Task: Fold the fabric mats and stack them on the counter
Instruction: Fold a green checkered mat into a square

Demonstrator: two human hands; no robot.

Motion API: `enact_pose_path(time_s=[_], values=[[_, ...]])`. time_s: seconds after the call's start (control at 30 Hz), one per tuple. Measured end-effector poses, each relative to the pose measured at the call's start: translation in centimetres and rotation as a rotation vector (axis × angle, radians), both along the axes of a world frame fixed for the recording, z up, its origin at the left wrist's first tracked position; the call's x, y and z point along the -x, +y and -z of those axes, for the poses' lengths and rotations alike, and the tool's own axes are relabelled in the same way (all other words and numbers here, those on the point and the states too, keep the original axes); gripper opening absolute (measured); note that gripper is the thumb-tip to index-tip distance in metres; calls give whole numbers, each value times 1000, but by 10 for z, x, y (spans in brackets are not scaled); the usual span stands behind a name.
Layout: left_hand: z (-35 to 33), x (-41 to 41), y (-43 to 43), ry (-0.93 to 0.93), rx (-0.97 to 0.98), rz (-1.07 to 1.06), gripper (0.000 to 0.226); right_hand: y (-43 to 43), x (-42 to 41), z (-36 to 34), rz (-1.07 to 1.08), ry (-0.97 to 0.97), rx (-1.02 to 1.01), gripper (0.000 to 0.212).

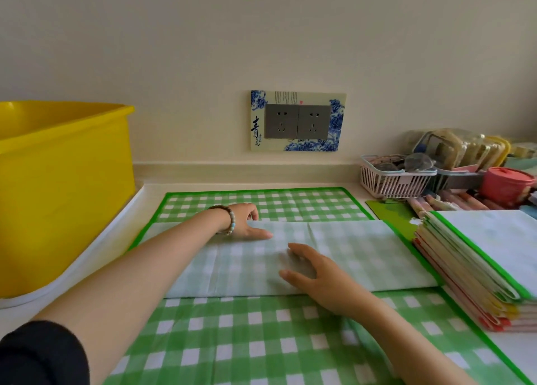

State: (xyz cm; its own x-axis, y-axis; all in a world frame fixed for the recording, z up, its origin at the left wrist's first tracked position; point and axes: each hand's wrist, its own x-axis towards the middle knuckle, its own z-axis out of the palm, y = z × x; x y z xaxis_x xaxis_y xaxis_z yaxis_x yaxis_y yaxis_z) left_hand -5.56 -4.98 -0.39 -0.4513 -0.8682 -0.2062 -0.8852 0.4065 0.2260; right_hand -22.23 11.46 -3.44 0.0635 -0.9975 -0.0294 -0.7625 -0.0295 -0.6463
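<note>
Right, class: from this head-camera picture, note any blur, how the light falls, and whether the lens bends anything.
Head view: the right hand is smeared by motion blur at the fingers, while the left hand is sharper; light is soft and even, with only faint shadows on the green checked fabric mat; the wide lens stretches the yellow plastic tub at the left edge.
</note>
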Motion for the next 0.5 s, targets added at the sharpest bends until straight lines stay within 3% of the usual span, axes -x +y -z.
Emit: enact_pose_path(time_s=[0.23,0.37,0.5], values=[[-11,-6,0,-27,-4,86,40,-2,3,1,49,-158,47,55],[-24,-19,10,211,-34,48,37,-4,5,0,103,-247,107,49],[-23,-34,22,491,-35,-6,17,-1,5,-6,140,-315,192,57]])
